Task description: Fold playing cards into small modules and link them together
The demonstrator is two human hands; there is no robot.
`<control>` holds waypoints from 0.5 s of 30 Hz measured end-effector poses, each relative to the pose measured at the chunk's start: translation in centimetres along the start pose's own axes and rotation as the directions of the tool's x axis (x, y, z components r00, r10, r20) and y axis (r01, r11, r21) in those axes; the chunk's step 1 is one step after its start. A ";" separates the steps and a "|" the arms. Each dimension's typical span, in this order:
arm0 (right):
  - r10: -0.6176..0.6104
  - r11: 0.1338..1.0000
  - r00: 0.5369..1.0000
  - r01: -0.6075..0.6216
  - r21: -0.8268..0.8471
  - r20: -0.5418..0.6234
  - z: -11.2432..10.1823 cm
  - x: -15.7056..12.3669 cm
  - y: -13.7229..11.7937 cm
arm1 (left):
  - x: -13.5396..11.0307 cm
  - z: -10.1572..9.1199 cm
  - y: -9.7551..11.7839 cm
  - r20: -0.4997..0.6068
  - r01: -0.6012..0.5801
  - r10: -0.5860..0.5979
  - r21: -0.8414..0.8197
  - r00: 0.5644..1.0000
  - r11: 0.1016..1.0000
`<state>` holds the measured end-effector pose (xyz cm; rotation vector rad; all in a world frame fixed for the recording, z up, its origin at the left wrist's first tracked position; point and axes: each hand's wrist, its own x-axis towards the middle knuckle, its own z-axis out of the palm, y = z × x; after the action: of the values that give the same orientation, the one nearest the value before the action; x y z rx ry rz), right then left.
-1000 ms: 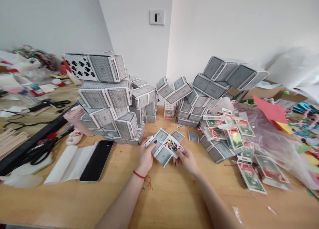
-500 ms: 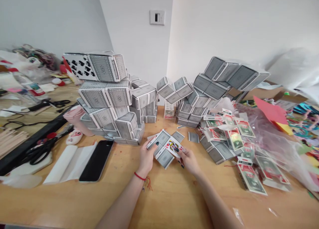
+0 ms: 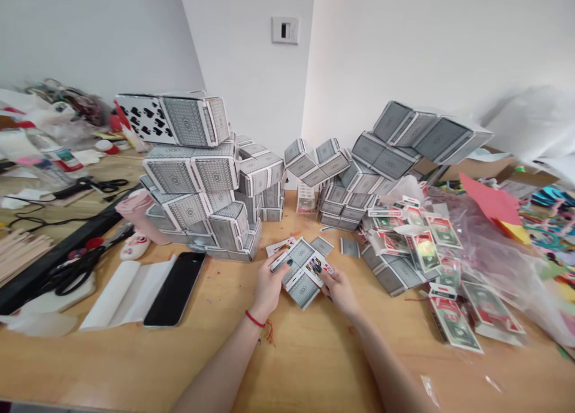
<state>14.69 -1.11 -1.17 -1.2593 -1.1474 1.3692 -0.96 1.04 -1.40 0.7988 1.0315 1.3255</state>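
Note:
Both my hands hold a small folded piece made of grey-backed playing cards (image 3: 300,275) just above the wooden table (image 3: 309,365). My left hand (image 3: 268,284) grips its left side, thumb on top. My right hand (image 3: 339,288) pinches its right side, where a face card with a red and yellow picture (image 3: 315,265) shows. Loose cards (image 3: 281,246) lie on the table just behind the piece. Behind them stand stacks of card boxes built from grey-backed cards: a tall one on the left (image 3: 193,173) and a leaning one on the right (image 3: 386,155).
A black phone (image 3: 175,288) and white folded paper (image 3: 121,293) lie to the left. Scissors (image 3: 74,269), a black bar and wooden sticks (image 3: 18,251) sit further left. Card packs in red and green wrappers (image 3: 431,251), clear plastic and coloured paper (image 3: 489,200) crowd the right side.
The card piece has turned and shifted slightly to the right in my hands. A face-up card now shows on the table behind my left hand.

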 end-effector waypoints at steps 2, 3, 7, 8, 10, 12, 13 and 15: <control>0.002 1.000 1.000 -0.002 0.016 0.001 0.1 0.0 0.0 | -0.1 0.1 0.0 0.005 0.012 -0.012 -0.004 1.000 1.000; 0.004 1.000 1.000 -0.004 0.024 0.002 0.1 0.1 0.1 | -0.2 0.1 0.0 0.011 0.021 -0.021 -0.001 1.000 1.000; 0.024 0.999 0.999 -0.025 0.029 0.021 0.0 0.2 0.6 | -0.2 0.2 0.0 0.037 0.053 -0.054 0.011 0.998 0.999; 0.028 0.999 0.999 -0.029 0.023 0.024 0.0 0.2 0.7 | -0.2 0.2 -0.1 0.037 0.059 -0.059 0.007 0.998 0.998; 0.035 0.999 0.999 -0.035 0.012 0.021 0.0 0.2 0.7 | -0.2 0.2 0.0 0.031 0.063 -0.063 0.002 0.998 0.998; 0.036 0.999 0.999 -0.037 0.003 0.013 0.1 0.1 0.5 | -0.2 0.2 0.0 0.026 0.059 -0.059 0.009 0.998 0.998; 0.037 0.999 0.999 -0.037 0.003 0.008 0.2 0.1 0.5 | -0.2 0.2 0.0 0.024 0.056 -0.056 0.016 0.998 0.998; 0.043 0.999 0.999 -0.043 0.010 0.002 0.4 0.0 0.3 | -0.2 0.2 0.1 0.020 0.048 -0.049 0.040 0.999 0.998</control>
<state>14.30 -1.13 -1.47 -1.2827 -1.1187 1.4066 -0.77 0.86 -1.16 0.8105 1.0569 1.2568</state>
